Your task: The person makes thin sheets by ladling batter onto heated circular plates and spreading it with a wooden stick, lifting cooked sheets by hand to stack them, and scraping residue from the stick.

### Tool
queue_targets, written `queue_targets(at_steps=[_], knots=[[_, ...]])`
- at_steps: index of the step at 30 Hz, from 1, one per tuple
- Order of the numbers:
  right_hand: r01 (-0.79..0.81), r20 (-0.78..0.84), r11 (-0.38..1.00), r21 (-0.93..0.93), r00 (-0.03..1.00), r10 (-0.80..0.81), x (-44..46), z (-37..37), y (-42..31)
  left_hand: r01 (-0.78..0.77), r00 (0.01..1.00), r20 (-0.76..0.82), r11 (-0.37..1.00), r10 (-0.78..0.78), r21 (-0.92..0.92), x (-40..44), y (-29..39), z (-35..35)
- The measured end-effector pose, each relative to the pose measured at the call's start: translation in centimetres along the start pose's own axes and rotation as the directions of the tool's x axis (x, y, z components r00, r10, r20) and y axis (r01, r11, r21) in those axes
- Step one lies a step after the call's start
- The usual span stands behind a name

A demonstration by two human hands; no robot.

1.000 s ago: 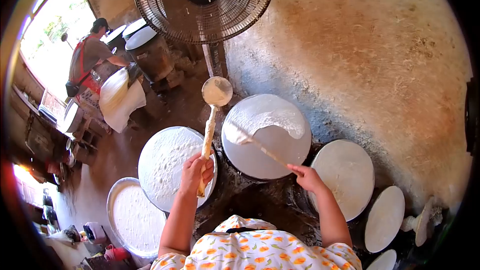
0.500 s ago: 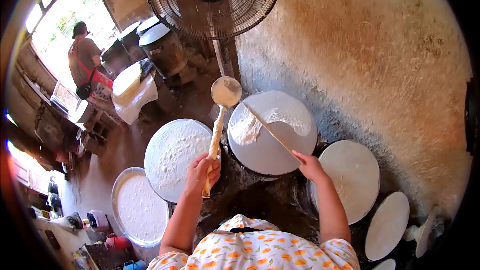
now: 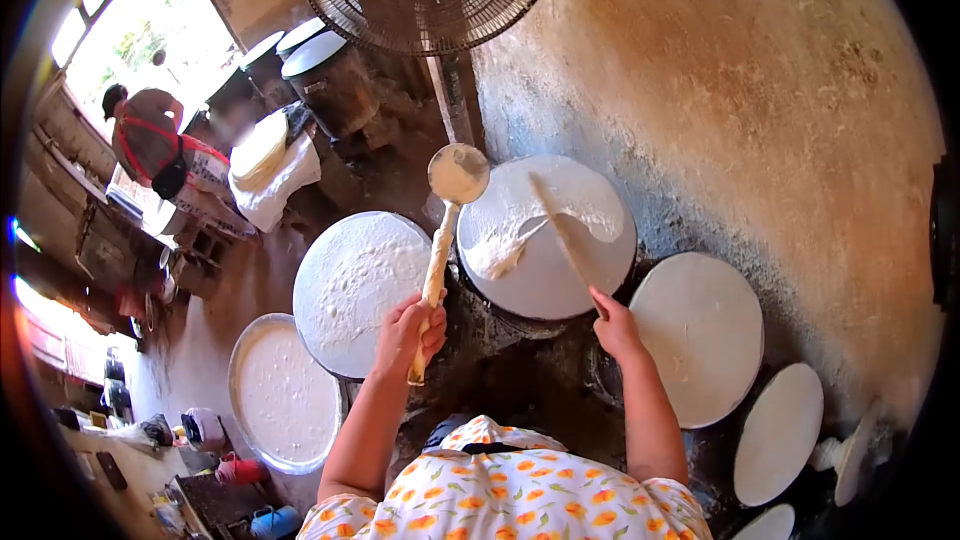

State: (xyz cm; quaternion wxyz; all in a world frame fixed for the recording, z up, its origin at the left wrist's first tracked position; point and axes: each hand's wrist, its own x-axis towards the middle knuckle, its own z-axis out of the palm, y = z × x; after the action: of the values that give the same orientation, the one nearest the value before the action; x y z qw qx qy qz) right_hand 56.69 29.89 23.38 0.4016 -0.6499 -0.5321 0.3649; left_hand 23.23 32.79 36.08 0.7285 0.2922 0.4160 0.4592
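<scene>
Head: left grip (image 3: 413, 332) round ladle (image 3: 459, 174); right grip (image 3: 616, 328) round stick (image 3: 563, 238); disc (image 3: 545, 285) by stained wall (image 3: 740, 120)

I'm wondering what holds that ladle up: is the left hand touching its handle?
Touching: the head view shows the left hand wrapped around the ladle handle.

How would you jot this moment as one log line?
left hand: holds ladle | right hand: holds stick over middle round top | white paste: partly covers that top
</scene>
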Motion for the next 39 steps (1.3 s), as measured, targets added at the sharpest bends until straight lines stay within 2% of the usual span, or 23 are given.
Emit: queue_targets(at_steps=[1, 2, 3, 4, 5, 6, 7, 8, 10, 12, 13, 14, 16, 18, 20, 21, 24, 27, 28, 33, 34, 37, 39], knots=[[-0.082, 0.122, 0.991, 0.106, 0.99, 0.069, -1.1, 0.0, -0.4, 0.012, 1.0, 0.013, 1.0, -0.012, 0.008, -0.1, 0.1, -0.9], [-0.036, 0.216, 0.997, -0.068, 0.975, 0.05, -2.9, -0.6, -1.1, 0.132, 0.98, 0.18, 0.955, -0.085, -0.265, 0.0, 0.3, -2.4], [-0.06, 0.243, 0.995, -0.081, 0.967, 0.078, -4.9, -1.5, -1.6, 0.284, 0.929, 0.355, 0.821, -0.108, -0.494, 0.2, 0.4, -3.3], [-0.087, 0.272, 0.992, -0.097, 0.956, 0.11, -7.0, -2.3, -1.4, 0.237, 0.952, 0.3, 0.744, -0.051, -0.625, -0.9, 1.1, -2.8], [-0.093, 0.256, 0.99, -0.106, 0.959, 0.118, -9.2, -2.7, -0.2, 0.183, 0.947, 0.319, 0.762, 0.032, -0.621, -1.4, 1.7, -2.9], [-0.175, 0.241, 0.984, -0.013, 0.955, 0.173, -11.5, -3.1, 1.3, 0.127, 0.935, 0.335, 0.773, 0.116, -0.622, -1.7, 2.3, -3.2], [-0.255, 0.231, 0.963, 0.085, 0.945, 0.23, -13.0, -2.9, 1.1, 0.073, 0.941, 0.311, 0.822, 0.13, -0.565, -2.0, 2.9, -3.5], [-0.258, 0.215, 0.963, 0.082, 0.948, 0.236, -13.8, -1.9, 0.6, 0.088, 0.937, 0.326, 0.82, 0.124, -0.565, -2.0, 3.4, -4.0], [-0.117, 0.052, 0.984, -0.136, 0.991, 0.126, -15.0, 1.7, -3.5, -0.005, 0.958, 0.265, 0.926, 0.114, -0.378, -2.6, 4.0, -5.2], [0.005, -0.044, 0.989, -0.145, 0.999, -0.011, -14.2, 7.2, -4.4, 0.022, 0.962, 0.262, 0.934, 0.077, -0.356, -3.2, 4.2, -6.0], [0.207, -0.132, 0.958, -0.2, 0.963, -0.236, -13.3, 10.2, -3.5, 0.015, 0.969, 0.239, 0.961, 0.054, -0.277, -3.6, 4.3, -6.4], [0.212, -0.185, 0.938, -0.275, 0.946, -0.268, -12.5, 12.7, -4.3, 0.01, 0.977, 0.212, 0.981, 0.032, -0.195, -4.0, 4.3, -6.7], [-0.016, -0.167, 0.803, -0.595, 0.98, -0.104, -12.5, 15.5, -5.8, 0.001, 0.98, 0.199, 0.989, 0.03, -0.151, -4.4, 4.4, -7.7], [-0.141, -0.122, 0.67, -0.729, 0.99, 0.075, -14.2, 15.6, -3.9, 0.027, 0.979, 0.203, 0.994, -0.005, -0.104, -4.7, 4.5, -9.5], [-0.158, -0.146, 0.657, -0.737, 0.987, 0.074, -17.7, 13.9, -3.1, 0.016, 0.978, 0.208, 0.996, 0.004, -0.092, -5.0, 4.8, -11.2], [-0.258, -0.159, 0.575, -0.776, 0.963, 0.217, -18.9, 13.1, -3.5, 0.006, 0.979, 0.204, 0.997, 0.009, -0.072, -5.2, 4.8, -12.0], [-0.283, -0.225, 0.576, -0.767, 0.959, 0.171, -20.5, 13.3, -4.2, -0.023, 0.982, 0.189, 1.0, 0.026, -0.021, -6.1, 5.3, -13.1], [-0.081, -0.203, 0.772, -0.631, 0.977, -0.063, -17.1, 16.8, -7.4, -0.03, 0.981, 0.189, 1.0, 0.031, -0.01, -6.7, 5.3, -13.0], [-0.182, -0.147, 0.717, -0.673, 0.983, 0.111, -15.6, 18.2, -7.8, -0.028, 0.981, 0.194, 1.0, 0.029, -0.007, -6.7, 5.3, -12.8], [-0.225, -0.12, 0.694, -0.684, 0.973, 0.198, -15.4, 18.4, -5.4, 0.014, 0.978, 0.208, 1.0, -0.015, 0.005, -6.9, 5.1, -12.9], [-0.179, -0.135, 0.723, -0.667, 0.984, 0.119, -17.0, 17.3, -4.2, 0.017, 0.979, 0.205, 1.0, -0.02, 0.018, -6.9, 5.1, -12.8], [-0.27, -0.158, 0.645, -0.715, 0.961, 0.226, -20.6, 14.6, -4.2, 0.043, 0.98, 0.192, 0.999, -0.048, 0.032, -6.6, 4.9, -12.5], [-0.315, -0.259, 0.617, -0.721, 0.949, 0.182, -22.3, 13.6, -3.8, 0.056, 0.978, 0.2, 0.998, -0.062, 0.038, -6.4, 4.5, -12.0]])
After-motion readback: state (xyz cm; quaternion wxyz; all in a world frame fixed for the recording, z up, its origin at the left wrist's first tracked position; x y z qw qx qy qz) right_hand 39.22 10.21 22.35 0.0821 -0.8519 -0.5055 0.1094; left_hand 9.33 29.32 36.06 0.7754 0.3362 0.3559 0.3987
